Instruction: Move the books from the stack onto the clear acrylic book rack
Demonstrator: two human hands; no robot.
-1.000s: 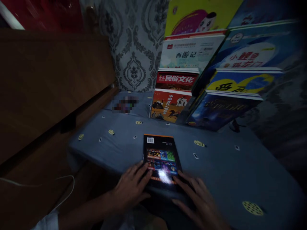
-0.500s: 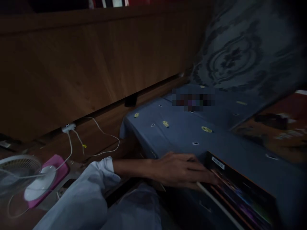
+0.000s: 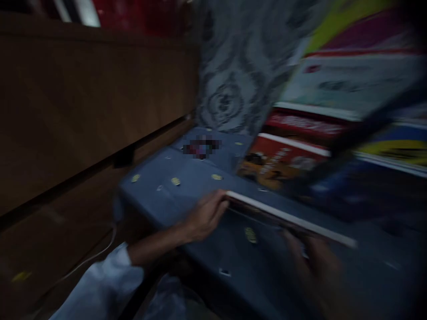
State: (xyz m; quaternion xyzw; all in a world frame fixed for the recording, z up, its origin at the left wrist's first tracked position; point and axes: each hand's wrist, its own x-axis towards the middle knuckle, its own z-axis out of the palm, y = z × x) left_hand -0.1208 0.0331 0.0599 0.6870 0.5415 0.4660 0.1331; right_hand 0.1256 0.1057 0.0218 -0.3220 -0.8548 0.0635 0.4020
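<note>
A book [image 3: 290, 218] with a dark cover is held edge-on above the blue cloth [image 3: 213, 249], its white page edge facing up. My left hand [image 3: 207, 215] is closed round the book's left end, fingers bent over the corner. On the near side toward the right, my right hand [image 3: 313, 260] grips the book, though motion and dim light blur it. The book's front is mostly hidden by the angle.
Books with bright covers [image 3: 300, 164] stand in stacked rows at the right, behind the cloth. A wooden panel [image 3: 100, 89] runs along the left. A patterned curtain-like surface [image 3: 227, 98] rises at the back. A white cable [image 3: 106, 244] lies at lower left.
The view has swung right, bringing the rows of books into sight. The book has been tilted from showing its cover to edge-on, and my right hand has come into view on it.
</note>
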